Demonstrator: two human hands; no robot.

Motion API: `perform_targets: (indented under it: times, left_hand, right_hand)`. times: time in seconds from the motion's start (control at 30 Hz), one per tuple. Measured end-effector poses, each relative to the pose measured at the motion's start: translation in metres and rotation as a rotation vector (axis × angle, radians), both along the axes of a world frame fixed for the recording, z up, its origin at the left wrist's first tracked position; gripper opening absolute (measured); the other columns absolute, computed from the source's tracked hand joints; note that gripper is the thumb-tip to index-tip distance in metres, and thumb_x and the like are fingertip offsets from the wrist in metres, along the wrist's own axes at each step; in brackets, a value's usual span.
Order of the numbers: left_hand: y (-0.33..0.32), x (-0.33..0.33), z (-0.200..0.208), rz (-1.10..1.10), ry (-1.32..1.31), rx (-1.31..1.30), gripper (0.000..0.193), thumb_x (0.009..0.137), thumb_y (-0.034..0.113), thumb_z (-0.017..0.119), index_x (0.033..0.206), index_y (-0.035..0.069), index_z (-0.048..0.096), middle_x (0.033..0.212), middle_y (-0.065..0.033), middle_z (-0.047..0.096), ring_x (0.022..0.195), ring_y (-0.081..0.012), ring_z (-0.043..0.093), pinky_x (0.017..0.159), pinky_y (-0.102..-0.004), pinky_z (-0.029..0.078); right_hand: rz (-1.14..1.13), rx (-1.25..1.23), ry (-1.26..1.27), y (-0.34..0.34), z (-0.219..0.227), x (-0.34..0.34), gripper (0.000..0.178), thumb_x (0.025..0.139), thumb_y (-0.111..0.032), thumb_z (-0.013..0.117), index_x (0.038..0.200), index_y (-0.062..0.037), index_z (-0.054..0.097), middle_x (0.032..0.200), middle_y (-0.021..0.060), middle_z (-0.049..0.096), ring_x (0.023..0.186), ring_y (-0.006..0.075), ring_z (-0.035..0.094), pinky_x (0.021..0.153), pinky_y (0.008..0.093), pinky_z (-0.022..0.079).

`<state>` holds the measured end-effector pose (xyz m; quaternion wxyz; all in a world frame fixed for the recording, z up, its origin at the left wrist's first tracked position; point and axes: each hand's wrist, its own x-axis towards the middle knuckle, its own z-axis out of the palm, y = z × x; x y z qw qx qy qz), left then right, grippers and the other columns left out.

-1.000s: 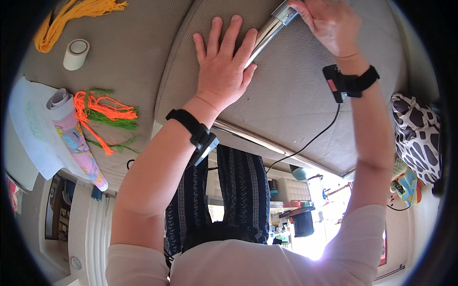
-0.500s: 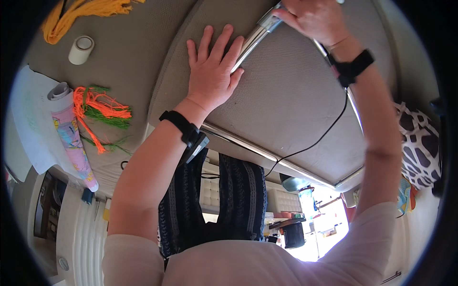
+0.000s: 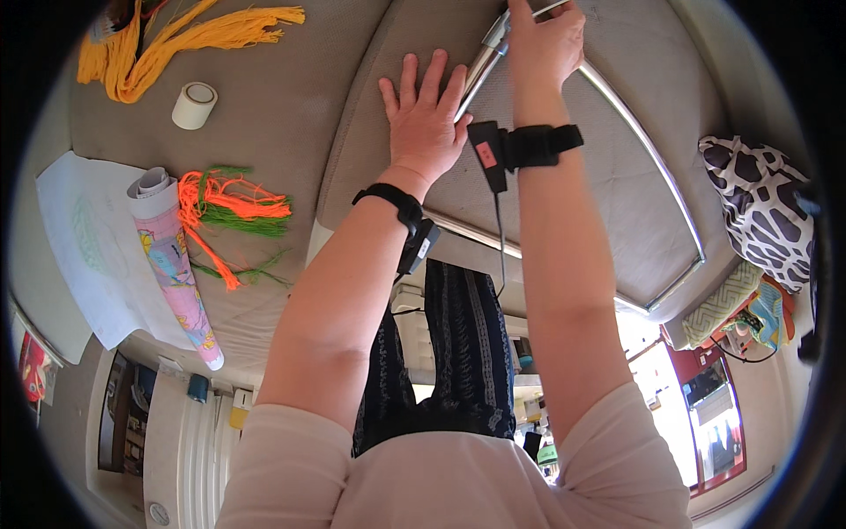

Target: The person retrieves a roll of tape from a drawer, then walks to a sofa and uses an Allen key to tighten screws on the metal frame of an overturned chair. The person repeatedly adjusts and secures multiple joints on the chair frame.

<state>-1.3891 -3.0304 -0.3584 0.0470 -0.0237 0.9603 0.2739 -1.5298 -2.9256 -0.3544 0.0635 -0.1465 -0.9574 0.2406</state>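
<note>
A grey, mesh-covered padded panel [image 3: 617, 167] lies before me, with a bent chrome metal tube [image 3: 648, 145] running over it. My left hand [image 3: 426, 122] rests flat on the panel with fingers spread, its index finger and thumb beside the tube's left stretch. A shiny sleeve-like joint [image 3: 496, 33] is on the tube just beyond those fingers. My right hand [image 3: 548, 48] has its fingers curled in at the tube's upper bend; the top picture edge cuts off part of what it grips. Both wrists wear black straps with small boxes.
On the grey surface at left lie yellow cords [image 3: 211, 33], a white tape roll [image 3: 194, 106], orange and green strings [image 3: 238, 204], a rolled patterned sheet [image 3: 172, 256] and a white paper [image 3: 92, 229]. A black-and-white cushion [image 3: 762, 207] is at right. A cable hangs from my right wrist box.
My right hand has turned and come left, its forearm now nearly upright in view. The left hand stays flat by the tube. The whole view has shifted, showing more on the left.
</note>
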Motion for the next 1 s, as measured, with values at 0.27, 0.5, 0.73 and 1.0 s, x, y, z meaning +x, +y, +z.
perform_targets:
  times: [0.27,0.5,0.73,1.0]
  left_hand:
    - [0.003,0.001,-0.002,0.015,-0.002,0.052,0.068,0.085,0.031,0.074,0.146,0.024,0.044,0.159,-0.0048,0.030,0.148,-0.0392,0.020,0.116,-0.0697,0.012]
    - [0.002,-0.002,0.001,0.011,-0.005,0.064,0.068,0.085,0.032,0.074,0.146,0.025,0.045,0.159,-0.0042,0.030,0.148,-0.0388,0.021,0.116,-0.0698,0.013]
    - [0.003,0.006,-0.010,-0.003,0.069,-0.055,0.069,0.085,0.038,0.073,0.146,0.023,0.045,0.157,-0.0074,0.033,0.148,-0.0397,0.021,0.116,-0.0698,0.011]
    - [-0.060,-0.119,0.054,-0.608,0.428,-0.055,0.056,0.089,0.029,0.066,0.138,0.009,0.049,0.145,-0.0159,0.046,0.136,-0.0329,0.043,0.112,-0.0522,0.035]
  right_hand:
    - [0.101,0.196,-0.204,0.026,-0.001,-0.032,0.041,0.076,-0.030,0.069,0.101,0.0007,0.061,0.104,0.0255,0.065,0.103,0.0447,0.060,0.094,0.0552,0.045]
    - [0.295,-0.159,-0.028,0.035,-0.010,-0.033,0.022,0.076,-0.013,0.061,0.086,0.0037,0.051,0.074,0.0169,0.057,0.069,0.0339,0.058,0.069,0.0451,0.048]
    - [0.438,-0.045,0.088,0.030,-0.016,-0.034,0.022,0.077,-0.013,0.061,0.090,0.0001,0.050,0.078,0.0164,0.059,0.074,0.0383,0.059,0.072,0.0478,0.047]
    - [0.411,-0.068,-0.199,0.032,0.020,-0.020,0.052,0.081,-0.040,0.069,0.117,-0.0042,0.056,0.116,0.0191,0.062,0.115,0.0394,0.056,0.100,0.0534,0.039]
